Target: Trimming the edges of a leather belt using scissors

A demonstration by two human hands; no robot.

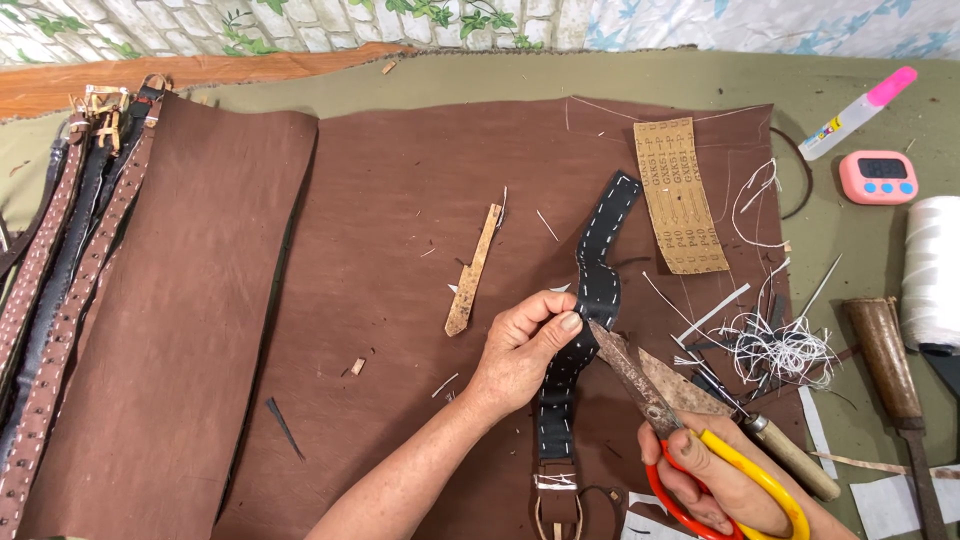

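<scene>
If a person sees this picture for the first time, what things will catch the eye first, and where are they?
At the centre, the left hand pinches a black leather strap with white stitching, while the right hand, at the lower right, works rusty scissors with red and yellow handles at the strap's edge. Both lie over a large brown leather sheet. At the far left lies a row of studded belts, and a pink timer sits at the upper right.

Right hand [720,480] cut off; strap [590,300] buckle perhaps too.
</scene>
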